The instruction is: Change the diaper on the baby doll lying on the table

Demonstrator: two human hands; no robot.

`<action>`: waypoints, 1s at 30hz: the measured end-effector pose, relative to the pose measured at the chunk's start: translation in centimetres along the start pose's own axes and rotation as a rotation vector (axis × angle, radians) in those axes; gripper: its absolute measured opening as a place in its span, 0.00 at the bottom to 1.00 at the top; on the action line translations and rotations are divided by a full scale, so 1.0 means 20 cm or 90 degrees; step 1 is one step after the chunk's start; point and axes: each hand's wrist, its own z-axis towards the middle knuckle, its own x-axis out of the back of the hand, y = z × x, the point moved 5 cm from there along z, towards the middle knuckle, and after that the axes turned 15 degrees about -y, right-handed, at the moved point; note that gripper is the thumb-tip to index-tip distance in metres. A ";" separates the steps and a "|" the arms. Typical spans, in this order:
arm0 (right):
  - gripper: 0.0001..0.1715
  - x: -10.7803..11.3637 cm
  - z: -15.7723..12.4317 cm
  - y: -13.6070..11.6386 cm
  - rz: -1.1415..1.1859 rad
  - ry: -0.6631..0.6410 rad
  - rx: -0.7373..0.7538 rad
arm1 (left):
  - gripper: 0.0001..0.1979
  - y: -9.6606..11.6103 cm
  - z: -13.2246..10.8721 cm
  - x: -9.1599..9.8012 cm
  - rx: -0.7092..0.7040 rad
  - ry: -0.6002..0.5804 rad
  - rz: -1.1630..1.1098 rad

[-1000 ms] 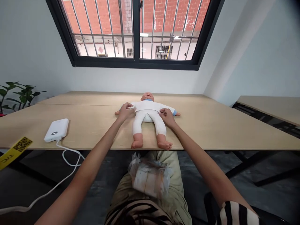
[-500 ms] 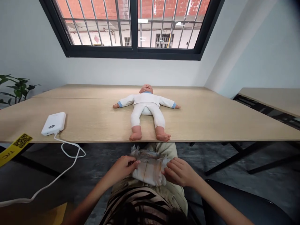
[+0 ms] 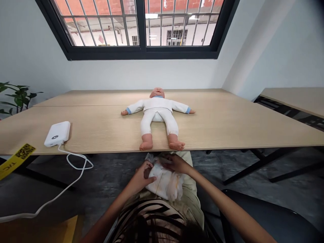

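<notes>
A white diaper (image 3: pixel 164 184) with ruffled, semi-clear edges lies on my lap, below the table's front edge. My left hand (image 3: pixel 143 177) grips its left side, thumb on top and fingers curled around the edge. Over its far edge, my right hand (image 3: pixel 176 163) is closed with the fingertips bent down onto the material; what exactly they pinch is partly hidden. On the table just beyond, a baby doll (image 3: pixel 158 109) in a white outfit with blue cuffs lies on its back, arms spread and bare feet toward me. Neither hand touches it.
A white power bank (image 3: pixel 57 133) with a white cable (image 3: pixel 81 172) sits on the left of the wooden table (image 3: pixel 227 125). A dark chair (image 3: pixel 263 212) stands at my right. A plant (image 3: pixel 20 96) is at far left, below a barred window.
My right hand has moved from the diaper's right side to its far edge. My left hand has shifted slightly around the left side, and the diaper has turned a little.
</notes>
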 end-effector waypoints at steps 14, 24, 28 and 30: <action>0.16 0.20 -0.43 -0.37 0.205 -0.092 0.128 | 0.21 0.19 -0.07 0.03 -0.019 0.037 -0.023; 0.25 0.14 -0.37 -0.50 0.282 -0.112 0.087 | 0.20 0.36 -0.13 -0.06 -0.044 0.067 0.069; 0.21 0.13 -0.40 -0.56 0.273 -0.080 0.122 | 0.15 0.46 -0.14 -0.07 -0.088 0.135 0.136; 0.20 0.13 -0.42 -0.57 0.262 -0.063 0.119 | 0.14 0.49 -0.14 -0.09 -0.101 0.134 0.150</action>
